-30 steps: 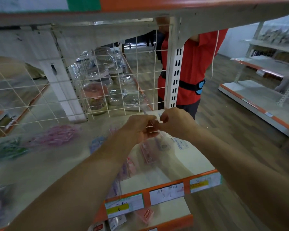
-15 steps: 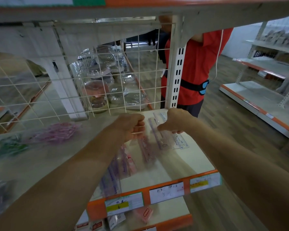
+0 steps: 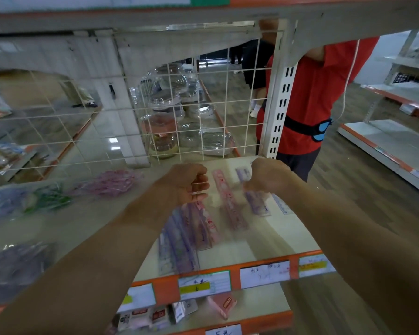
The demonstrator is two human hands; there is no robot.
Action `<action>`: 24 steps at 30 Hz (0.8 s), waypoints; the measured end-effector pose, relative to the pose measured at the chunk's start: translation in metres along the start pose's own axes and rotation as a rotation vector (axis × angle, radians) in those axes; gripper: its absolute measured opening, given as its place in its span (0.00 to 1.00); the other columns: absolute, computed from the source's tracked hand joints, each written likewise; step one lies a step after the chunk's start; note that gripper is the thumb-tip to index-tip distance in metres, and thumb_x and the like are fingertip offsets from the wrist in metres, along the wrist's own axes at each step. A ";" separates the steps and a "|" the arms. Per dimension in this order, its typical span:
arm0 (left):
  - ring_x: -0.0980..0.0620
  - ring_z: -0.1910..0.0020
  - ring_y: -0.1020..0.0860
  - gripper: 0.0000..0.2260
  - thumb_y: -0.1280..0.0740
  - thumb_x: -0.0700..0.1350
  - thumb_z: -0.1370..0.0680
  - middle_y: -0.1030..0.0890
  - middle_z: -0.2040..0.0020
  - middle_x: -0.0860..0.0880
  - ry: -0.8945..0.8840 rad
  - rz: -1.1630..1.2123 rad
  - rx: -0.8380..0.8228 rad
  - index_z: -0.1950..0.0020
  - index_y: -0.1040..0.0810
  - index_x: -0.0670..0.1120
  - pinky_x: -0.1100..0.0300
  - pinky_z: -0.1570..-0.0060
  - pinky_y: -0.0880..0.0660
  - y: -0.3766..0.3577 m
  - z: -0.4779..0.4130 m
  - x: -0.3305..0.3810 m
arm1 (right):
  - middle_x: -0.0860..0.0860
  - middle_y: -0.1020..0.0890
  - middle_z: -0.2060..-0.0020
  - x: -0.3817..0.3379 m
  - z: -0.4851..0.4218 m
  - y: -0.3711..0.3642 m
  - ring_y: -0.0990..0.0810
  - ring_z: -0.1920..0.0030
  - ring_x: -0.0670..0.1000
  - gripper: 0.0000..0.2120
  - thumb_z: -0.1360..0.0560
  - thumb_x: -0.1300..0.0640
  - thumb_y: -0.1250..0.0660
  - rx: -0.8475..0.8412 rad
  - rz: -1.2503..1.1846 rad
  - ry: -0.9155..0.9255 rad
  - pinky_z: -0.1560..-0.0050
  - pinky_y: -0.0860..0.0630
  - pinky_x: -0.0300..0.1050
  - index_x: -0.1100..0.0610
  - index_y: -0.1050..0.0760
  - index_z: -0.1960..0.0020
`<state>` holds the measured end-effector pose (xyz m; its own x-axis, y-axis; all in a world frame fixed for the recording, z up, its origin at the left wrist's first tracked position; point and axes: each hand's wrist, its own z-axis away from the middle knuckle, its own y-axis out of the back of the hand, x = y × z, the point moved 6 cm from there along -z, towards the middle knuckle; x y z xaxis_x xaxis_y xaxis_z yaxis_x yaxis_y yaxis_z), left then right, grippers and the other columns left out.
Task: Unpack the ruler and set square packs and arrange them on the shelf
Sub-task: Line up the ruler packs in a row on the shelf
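The ruler packs lie flat on the shelf (image 3: pixel 288 235), and the pink ruler pack (image 3: pixel 229 201) in the middle serves as the marker. Just to its right lies a purple ruler pack (image 3: pixel 258 201), and to its left, nearer the viewer, a fanned stack of packs (image 3: pixel 186 235) overlaps itself.

These look light, thin and fairly stiff, sleeved in glossy clear film that is likely slippery. A flat pack is hard to lift from above, so a pinch at one short end, or a slide toward the shelf's front edge, seems the safer hold. The stack would probably skid apart if it were pushed.

The left hand (image 3: pixel 189 184) hovers just left of the pink pack's far end with its fingers curled in. Thin bright lines cross them, perhaps clear wrapping, but I cannot tell if it grips anything. The right hand (image 3: pixel 269 177) is just right of that same end, over the top of the purple pack, with its fingers bent down. It is too blurred to tell whether it pinches the pack or only touches it.
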<state>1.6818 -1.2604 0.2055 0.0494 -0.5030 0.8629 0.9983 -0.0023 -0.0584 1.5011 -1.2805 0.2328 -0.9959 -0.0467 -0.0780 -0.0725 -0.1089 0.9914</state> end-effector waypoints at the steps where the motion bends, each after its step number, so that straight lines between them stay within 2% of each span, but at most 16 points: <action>1: 0.52 0.65 0.24 0.05 0.36 0.39 0.22 0.24 0.63 0.48 0.008 0.006 0.001 0.58 0.25 0.44 0.54 0.61 0.25 0.003 0.001 0.000 | 0.51 0.27 0.62 -0.006 0.003 0.005 0.26 0.60 0.52 0.20 0.27 0.45 0.32 0.017 0.016 0.020 0.65 0.31 0.42 0.58 0.35 0.64; 3: 0.52 0.66 0.24 0.05 0.36 0.40 0.22 0.25 0.63 0.49 0.020 0.016 0.004 0.58 0.26 0.44 0.55 0.63 0.26 0.009 0.002 -0.001 | 0.51 0.25 0.65 -0.022 0.008 0.008 0.24 0.65 0.51 0.19 0.26 0.46 0.33 0.011 -0.018 0.081 0.64 0.28 0.42 0.59 0.32 0.64; 5: 0.52 0.66 0.25 0.06 0.37 0.39 0.22 0.25 0.64 0.49 0.022 0.023 0.014 0.59 0.26 0.44 0.56 0.62 0.26 0.014 0.005 -0.002 | 0.51 0.22 0.71 -0.041 0.016 0.002 0.23 0.72 0.49 0.15 0.26 0.50 0.32 -0.054 -0.152 0.130 0.63 0.23 0.42 0.58 0.29 0.65; 8: 0.51 0.66 0.25 0.07 0.37 0.39 0.22 0.26 0.64 0.48 0.019 0.045 0.032 0.60 0.26 0.43 0.55 0.64 0.27 0.022 0.008 -0.004 | 0.51 0.24 0.69 -0.071 0.028 -0.012 0.21 0.64 0.53 0.12 0.26 0.53 0.32 -0.121 -0.198 0.187 0.58 0.22 0.44 0.57 0.31 0.64; 12: 0.51 0.65 0.25 0.06 0.37 0.39 0.22 0.25 0.64 0.47 0.023 0.059 0.040 0.59 0.26 0.43 0.55 0.65 0.28 0.035 0.013 -0.006 | 0.51 0.28 0.60 -0.096 0.034 -0.020 0.23 0.50 0.55 0.15 0.26 0.47 0.33 -0.101 -0.163 0.242 0.56 0.31 0.44 0.57 0.33 0.60; 15: 0.50 0.65 0.24 0.06 0.37 0.39 0.22 0.25 0.64 0.47 0.021 0.082 0.049 0.59 0.26 0.42 0.54 0.66 0.28 0.045 0.015 -0.008 | 0.50 0.28 0.59 -0.104 0.040 -0.025 0.25 0.50 0.54 0.17 0.27 0.45 0.33 -0.106 -0.121 0.213 0.54 0.32 0.45 0.56 0.35 0.59; 17: 0.50 0.65 0.25 0.07 0.37 0.38 0.22 0.25 0.63 0.46 0.017 0.089 0.056 0.60 0.26 0.42 0.54 0.65 0.27 0.049 0.018 -0.010 | 0.51 0.25 0.58 -0.108 0.042 -0.025 0.23 0.50 0.55 0.14 0.26 0.47 0.33 -0.108 -0.115 0.202 0.55 0.32 0.44 0.56 0.32 0.57; 20: 0.50 0.67 0.27 0.09 0.39 0.35 0.21 0.27 0.66 0.44 -0.016 0.077 0.059 0.62 0.27 0.40 0.57 0.66 0.25 0.048 0.024 -0.014 | 0.52 0.22 0.52 -0.109 0.042 -0.027 0.22 0.49 0.54 0.14 0.25 0.50 0.33 -0.154 -0.199 0.184 0.56 0.32 0.44 0.57 0.30 0.46; 22: 0.50 0.69 0.29 0.09 0.39 0.33 0.22 0.29 0.67 0.43 -0.045 0.036 0.048 0.62 0.28 0.39 0.61 0.71 0.25 0.045 0.029 -0.016 | 0.50 0.24 0.58 -0.105 0.040 -0.032 0.24 0.54 0.53 0.14 0.26 0.50 0.31 -0.202 -0.273 0.152 0.58 0.32 0.43 0.57 0.32 0.49; 24: 0.51 0.69 0.28 0.09 0.39 0.32 0.22 0.28 0.66 0.43 -0.072 -0.005 0.058 0.61 0.28 0.39 0.61 0.69 0.25 0.045 0.032 -0.015 | 0.49 0.26 0.65 -0.099 0.037 -0.038 0.25 0.59 0.52 0.14 0.28 0.51 0.29 -0.233 -0.355 0.095 0.64 0.32 0.41 0.58 0.32 0.58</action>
<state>1.7266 -1.2252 0.2060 0.0441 -0.4393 0.8973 0.9986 0.0462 -0.0265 1.6005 -1.2355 0.2072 -0.9012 -0.0560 -0.4297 -0.3841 -0.3555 0.8521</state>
